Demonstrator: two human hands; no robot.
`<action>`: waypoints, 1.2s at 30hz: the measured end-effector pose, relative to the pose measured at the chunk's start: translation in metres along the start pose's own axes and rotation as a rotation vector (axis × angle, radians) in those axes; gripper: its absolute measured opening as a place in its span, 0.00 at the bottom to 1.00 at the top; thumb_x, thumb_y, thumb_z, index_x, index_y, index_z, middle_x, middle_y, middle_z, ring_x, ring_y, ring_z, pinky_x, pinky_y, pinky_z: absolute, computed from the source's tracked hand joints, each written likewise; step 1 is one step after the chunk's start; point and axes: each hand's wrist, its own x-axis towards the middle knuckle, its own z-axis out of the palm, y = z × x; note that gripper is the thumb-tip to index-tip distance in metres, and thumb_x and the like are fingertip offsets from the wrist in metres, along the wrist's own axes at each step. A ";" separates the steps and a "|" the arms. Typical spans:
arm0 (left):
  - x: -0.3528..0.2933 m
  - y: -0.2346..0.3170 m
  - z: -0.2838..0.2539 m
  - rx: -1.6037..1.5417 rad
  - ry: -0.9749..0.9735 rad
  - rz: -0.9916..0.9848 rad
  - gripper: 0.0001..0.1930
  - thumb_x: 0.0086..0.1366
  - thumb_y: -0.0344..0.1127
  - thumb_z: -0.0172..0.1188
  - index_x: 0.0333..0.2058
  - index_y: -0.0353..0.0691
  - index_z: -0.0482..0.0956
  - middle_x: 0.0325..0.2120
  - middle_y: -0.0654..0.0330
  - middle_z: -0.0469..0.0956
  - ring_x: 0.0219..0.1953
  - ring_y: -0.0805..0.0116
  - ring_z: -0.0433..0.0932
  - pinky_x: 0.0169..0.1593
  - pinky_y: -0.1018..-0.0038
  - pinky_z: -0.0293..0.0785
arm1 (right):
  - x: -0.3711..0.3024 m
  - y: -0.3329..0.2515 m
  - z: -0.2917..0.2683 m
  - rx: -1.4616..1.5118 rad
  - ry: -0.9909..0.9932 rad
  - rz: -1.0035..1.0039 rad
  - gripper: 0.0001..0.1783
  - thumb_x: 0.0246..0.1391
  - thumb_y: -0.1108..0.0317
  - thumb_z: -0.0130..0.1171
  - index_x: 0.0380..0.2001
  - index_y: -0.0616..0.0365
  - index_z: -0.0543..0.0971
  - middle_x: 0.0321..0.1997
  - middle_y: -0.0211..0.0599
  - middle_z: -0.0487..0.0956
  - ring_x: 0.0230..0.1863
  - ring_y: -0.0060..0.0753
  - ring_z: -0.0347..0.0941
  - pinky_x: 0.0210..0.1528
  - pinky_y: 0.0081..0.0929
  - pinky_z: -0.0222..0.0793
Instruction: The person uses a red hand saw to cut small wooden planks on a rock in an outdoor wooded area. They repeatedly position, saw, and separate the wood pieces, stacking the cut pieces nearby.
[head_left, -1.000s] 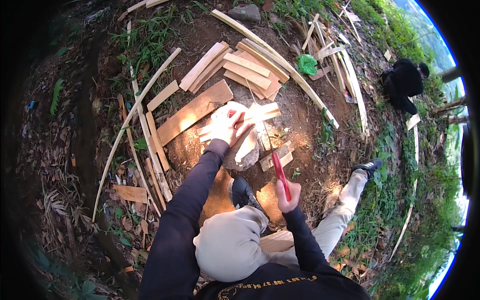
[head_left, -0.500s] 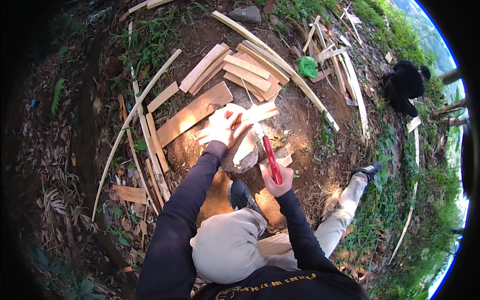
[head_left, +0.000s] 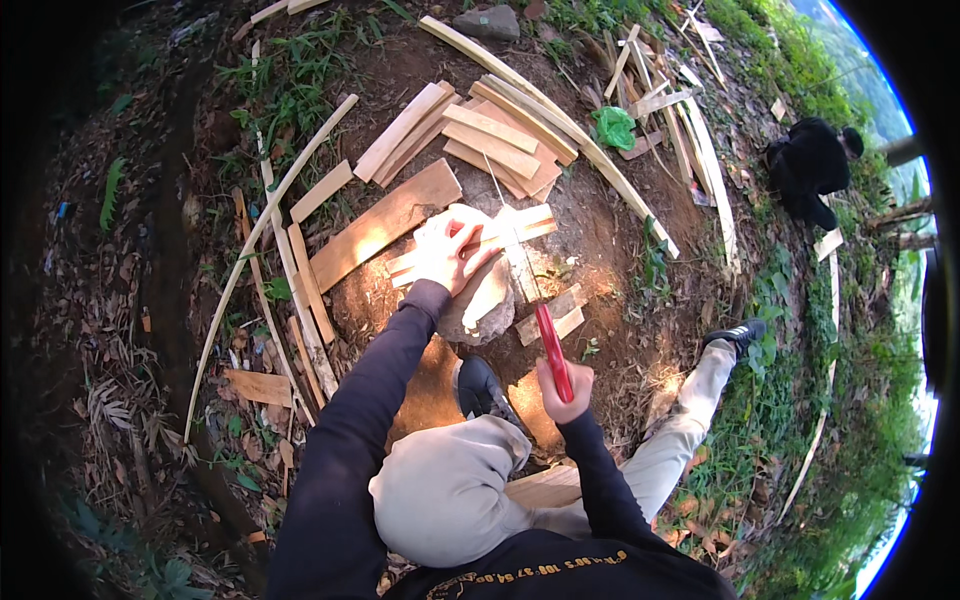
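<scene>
A pale wooden strip (head_left: pixel 538 221) lies across a stone (head_left: pixel 462 322) in bright sunlight. My left hand (head_left: pixel 452 260) grips the strip left of the cut and holds it against the stone; glare washes out part of the fingers. My right hand (head_left: pixel 568 390) is closed around the red handle of a hand saw (head_left: pixel 553 345). The saw's thin blade crosses the strip just right of my left hand, its far end reaching beyond the wood. Two short wood offcuts (head_left: pixel 553 315) lie on the ground to the right of the blade.
Stacked boards (head_left: pixel 490 135) lie beyond the stone, with a wide plank (head_left: pixel 390 225) to the left. Long curved strips (head_left: pixel 250 250) flank both sides. A green plastic bag (head_left: pixel 613 128) sits near a scrap-wood pile. Another person (head_left: pixel 812 170) crouches at far right. My shoe (head_left: pixel 482 388) is beside the stone.
My right hand has drawn the saw back toward me, so more of the blade shows on the near side of the strip. My left hand stays on the wood.
</scene>
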 end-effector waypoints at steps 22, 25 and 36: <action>0.004 0.006 0.010 -0.016 -0.017 -0.001 0.23 0.56 0.46 0.72 0.48 0.42 0.82 0.37 0.56 0.73 0.39 0.60 0.75 0.44 0.65 0.75 | 0.065 0.003 0.011 0.087 0.002 0.049 0.15 0.55 0.73 0.59 0.17 0.61 0.71 0.10 0.35 0.65 0.11 0.26 0.62 0.18 0.29 0.55; 0.001 -0.003 0.001 0.009 0.011 0.026 0.23 0.56 0.47 0.73 0.47 0.43 0.82 0.37 0.56 0.74 0.38 0.61 0.75 0.43 0.66 0.75 | 0.043 -0.015 -0.001 0.067 -0.039 0.110 0.13 0.53 0.74 0.61 0.17 0.60 0.72 0.11 0.35 0.64 0.11 0.24 0.62 0.18 0.29 0.57; 0.002 0.006 0.003 0.116 0.025 0.034 0.24 0.55 0.54 0.71 0.45 0.44 0.84 0.36 0.58 0.76 0.41 0.58 0.73 0.46 0.62 0.70 | 0.040 -0.006 0.000 0.106 -0.055 0.096 0.10 0.52 0.73 0.61 0.20 0.61 0.73 0.12 0.38 0.67 0.13 0.24 0.67 0.19 0.29 0.60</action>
